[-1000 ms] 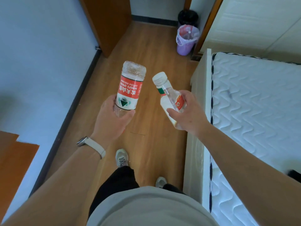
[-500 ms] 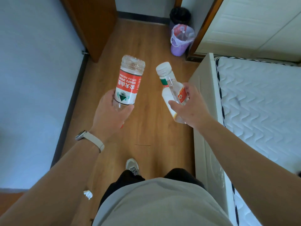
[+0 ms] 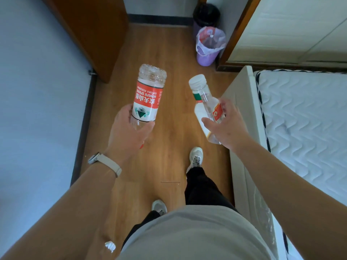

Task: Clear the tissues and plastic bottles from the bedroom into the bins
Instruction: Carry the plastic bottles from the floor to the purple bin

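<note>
Presently: left hand [image 3: 127, 132], fingers curled round red-label bottle [image 3: 147, 96]; right hand [image 3: 225, 128], fingers curled round white-capped bottle [image 3: 205, 107]; both bottles held well short of purple bin [image 3: 208, 47].

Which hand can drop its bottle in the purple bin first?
Probably the right hand: its white-capped clear plastic bottle lies nearer the purple bag-lined bin than the red-labelled clear plastic bottle in the left hand.

The clear bottle [image 3: 147, 99] in the left grip [image 3: 129, 134] wears a red-and-white label with a green emblem; the capped bottle [image 3: 205, 107] in the right grip [image 3: 226, 128] is clear, its cap white. Beyond both grips stand a purple bin [image 3: 207, 56] and a black bin [image 3: 206, 15]; to their right, a white wave-quilted mattress [image 3: 304, 113].
</note>
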A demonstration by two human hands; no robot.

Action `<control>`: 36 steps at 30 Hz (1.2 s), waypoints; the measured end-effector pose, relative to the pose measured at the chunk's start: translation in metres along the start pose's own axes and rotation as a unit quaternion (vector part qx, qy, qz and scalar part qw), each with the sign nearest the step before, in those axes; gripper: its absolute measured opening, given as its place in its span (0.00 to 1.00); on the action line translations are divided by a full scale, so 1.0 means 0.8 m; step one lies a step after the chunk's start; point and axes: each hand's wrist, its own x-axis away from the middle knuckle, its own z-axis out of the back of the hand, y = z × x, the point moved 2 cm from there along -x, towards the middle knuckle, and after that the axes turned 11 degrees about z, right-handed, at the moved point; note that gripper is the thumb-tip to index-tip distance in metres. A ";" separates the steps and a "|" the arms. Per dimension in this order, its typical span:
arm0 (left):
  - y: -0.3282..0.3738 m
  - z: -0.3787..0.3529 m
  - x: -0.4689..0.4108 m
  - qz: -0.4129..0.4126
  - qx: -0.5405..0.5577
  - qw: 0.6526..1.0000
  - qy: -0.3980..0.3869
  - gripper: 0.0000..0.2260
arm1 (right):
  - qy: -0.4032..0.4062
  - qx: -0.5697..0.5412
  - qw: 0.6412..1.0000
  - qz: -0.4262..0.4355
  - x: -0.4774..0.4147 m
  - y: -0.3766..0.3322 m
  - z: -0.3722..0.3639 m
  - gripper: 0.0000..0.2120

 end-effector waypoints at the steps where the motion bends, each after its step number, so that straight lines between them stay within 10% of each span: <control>1: 0.008 -0.008 -0.019 0.003 -0.008 1.000 0.003 0.21 | 0.000 -0.004 1.000 -0.002 -0.021 0.009 0.002 0.28; 18: 0.237 -0.148 -0.284 0.018 -0.040 0.999 -0.022 0.25 | -0.006 -0.008 0.999 -0.042 -0.352 0.115 0.118 0.32; 36: 0.305 -0.079 -0.633 0.018 0.020 0.989 -0.144 0.18 | 0.056 0.040 0.987 -0.144 -0.640 0.019 0.032 0.31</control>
